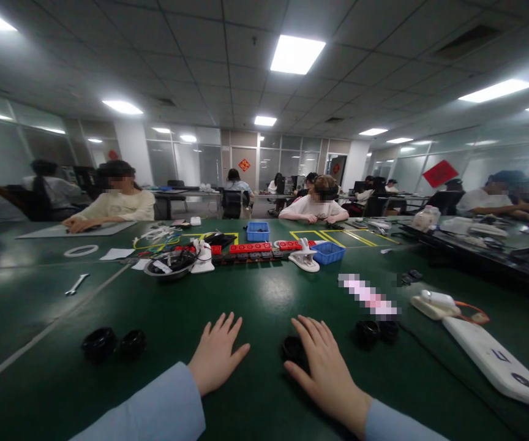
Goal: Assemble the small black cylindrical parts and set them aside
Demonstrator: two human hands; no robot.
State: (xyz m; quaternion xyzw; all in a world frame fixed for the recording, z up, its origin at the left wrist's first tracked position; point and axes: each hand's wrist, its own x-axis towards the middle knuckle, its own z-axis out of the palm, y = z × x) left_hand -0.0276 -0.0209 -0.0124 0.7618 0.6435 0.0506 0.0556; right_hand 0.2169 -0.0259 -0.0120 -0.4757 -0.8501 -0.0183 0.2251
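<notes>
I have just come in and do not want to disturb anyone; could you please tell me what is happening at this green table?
A person in light-blue sleeves has the right-hand grip partly over a round black part; whether it is held firmly, I cannot tell. The left-hand grip is spread open, with nothing in it. On the green table, two more black parts lie at left and another two at right.

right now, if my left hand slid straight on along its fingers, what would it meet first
Your left hand would probably meet the red-and-black row of blocks across the green tabletop; depth is unclear.
</notes>
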